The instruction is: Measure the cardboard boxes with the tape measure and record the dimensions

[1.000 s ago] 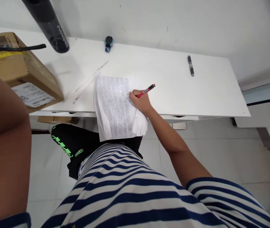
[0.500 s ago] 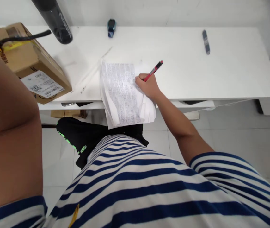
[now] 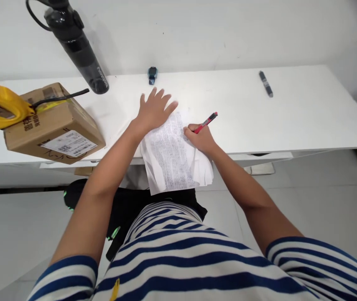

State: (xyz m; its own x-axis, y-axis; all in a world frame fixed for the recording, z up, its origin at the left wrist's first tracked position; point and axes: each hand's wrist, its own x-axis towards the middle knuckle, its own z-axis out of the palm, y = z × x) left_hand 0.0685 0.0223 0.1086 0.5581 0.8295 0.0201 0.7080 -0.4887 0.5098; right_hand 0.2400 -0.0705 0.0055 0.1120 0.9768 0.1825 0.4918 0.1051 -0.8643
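Gripping a pen (image 3: 210, 119), right hand (image 3: 202, 137) curls; left hand (image 3: 154, 110) splays over papers (image 3: 174, 156).

The right grip (image 3: 201, 137) partly hides the pen (image 3: 206, 122).

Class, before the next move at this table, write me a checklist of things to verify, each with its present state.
1. Slim red-and-black pen held in the right hand: ok.
2. Pen tip touching the densely marked white paper sheets: cannot tell; the fingers hide it.
3. Left hand spread flat at the sheets' top end: ok.
4. Sheets lying wholly on the white rectangular table: not ok; their lower part extends past the front edge.
5. Brown cardboard box apart from the sheets: ok.
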